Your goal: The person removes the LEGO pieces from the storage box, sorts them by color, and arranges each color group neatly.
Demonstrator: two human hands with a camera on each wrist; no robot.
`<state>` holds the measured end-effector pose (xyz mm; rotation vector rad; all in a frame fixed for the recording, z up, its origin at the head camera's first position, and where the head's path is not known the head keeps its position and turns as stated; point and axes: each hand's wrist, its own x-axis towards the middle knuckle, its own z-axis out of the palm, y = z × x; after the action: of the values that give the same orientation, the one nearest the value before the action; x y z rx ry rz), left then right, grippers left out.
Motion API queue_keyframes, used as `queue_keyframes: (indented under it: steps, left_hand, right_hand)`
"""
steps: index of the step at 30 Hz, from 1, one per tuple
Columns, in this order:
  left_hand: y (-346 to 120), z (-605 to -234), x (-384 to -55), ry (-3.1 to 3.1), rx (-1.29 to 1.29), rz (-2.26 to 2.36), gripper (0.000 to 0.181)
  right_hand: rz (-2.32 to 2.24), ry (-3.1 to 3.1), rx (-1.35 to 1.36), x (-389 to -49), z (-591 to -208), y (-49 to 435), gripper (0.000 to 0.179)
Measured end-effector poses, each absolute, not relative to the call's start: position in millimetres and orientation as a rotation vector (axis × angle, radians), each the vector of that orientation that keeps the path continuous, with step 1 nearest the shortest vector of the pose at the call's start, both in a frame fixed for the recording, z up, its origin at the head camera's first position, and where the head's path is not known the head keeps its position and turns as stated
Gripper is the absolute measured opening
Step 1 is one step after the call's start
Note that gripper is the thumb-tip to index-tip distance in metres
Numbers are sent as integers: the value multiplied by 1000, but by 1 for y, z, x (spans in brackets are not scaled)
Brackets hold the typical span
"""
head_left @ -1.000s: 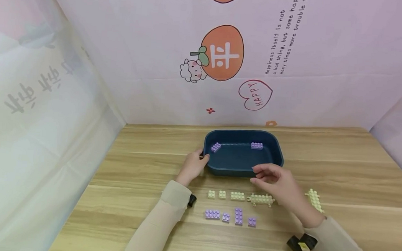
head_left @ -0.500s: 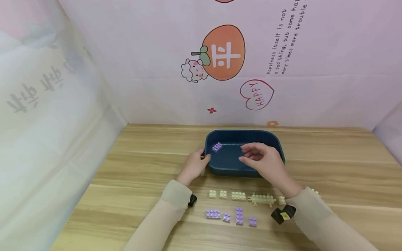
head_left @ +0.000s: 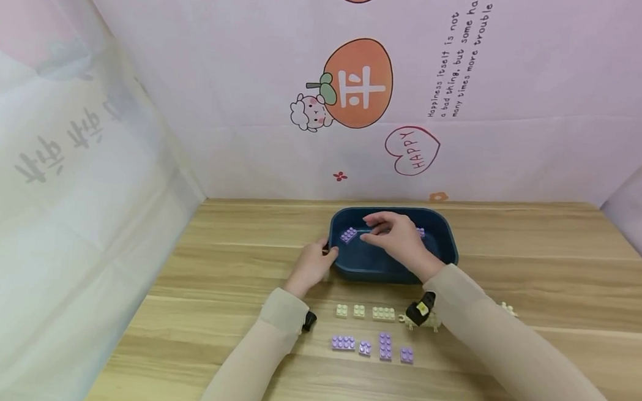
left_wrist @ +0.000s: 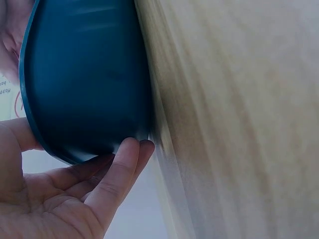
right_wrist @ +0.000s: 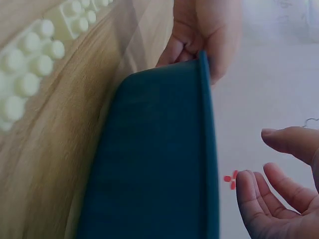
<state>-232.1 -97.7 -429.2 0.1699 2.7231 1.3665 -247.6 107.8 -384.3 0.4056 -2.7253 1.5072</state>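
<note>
A dark blue plastic box (head_left: 374,277) stands on the wooden table. My left hand (head_left: 313,264) grips its left end, thumb at the rim and fingers against the outer wall, as the left wrist view shows. Over the box's interior hovers my right hand (head_left: 398,237), thumb apart from the loosely bent fingers and nothing between them. Inside the box, a purple building brick (head_left: 348,235) lies near the left end, just left of the right fingertips. Another purple brick (head_left: 421,232) is partly hidden behind the right hand.
Before the box lies a row of cream bricks (head_left: 383,314), ending in a cream piece with small side prongs (head_left: 433,322), partly covered by the right wrist camera. Purple bricks (head_left: 385,347) form a nearer row. Another cream piece (head_left: 509,309) peeks past the right sleeve. A printed cloth (head_left: 250,98) hangs behind.
My right hand has moved left and away from me, from the box's front rim to above its interior. The left hand keeps its grip on the box.
</note>
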Motion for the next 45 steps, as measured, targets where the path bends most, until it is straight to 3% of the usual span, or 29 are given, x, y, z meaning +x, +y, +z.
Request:
queue_keyframes:
  steps: [22, 45]
  left_hand:
    - [-98, -427, -232, 2734, 183, 1338, 44]
    - [-97, -429, -231, 2707, 186, 1369, 42]
  right_hand:
    - [1334, -2980, 182, -292, -401, 74, 44]
    - [1128, -3106, 184, -301, -419, 50, 44]
